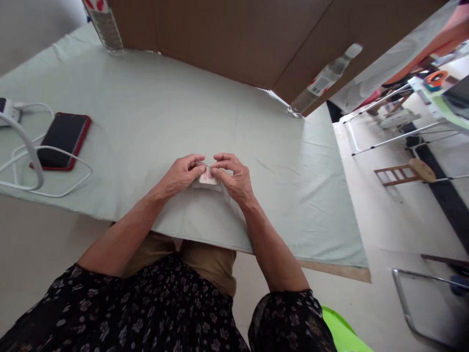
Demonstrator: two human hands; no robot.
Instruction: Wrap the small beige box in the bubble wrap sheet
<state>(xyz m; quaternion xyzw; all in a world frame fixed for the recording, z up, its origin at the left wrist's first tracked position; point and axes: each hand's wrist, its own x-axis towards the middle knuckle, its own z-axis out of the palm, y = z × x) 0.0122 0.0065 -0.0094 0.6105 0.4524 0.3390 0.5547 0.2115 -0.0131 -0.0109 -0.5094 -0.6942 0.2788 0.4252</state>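
A small white packet (208, 178) with red print lies near the front edge of the table, between my two hands. My left hand (183, 173) holds its left side, with the thumb on top and the fingers curved round. On the right side my right hand (234, 176) pinches it the same way, thumb pressed on its upper part. The thumbs are close together, a small gap between them. Fine detail of the packet's edge under the fingers is too small to make out.
A pale green cloth covers the table (146, 122). At the left lie a red-edged phone (64, 141) and a white cable (82, 166). Bottles (106, 29) (326, 78) stand against a brown cardboard panel (220, 39) at the back. A stool (421, 170) is off to the right.
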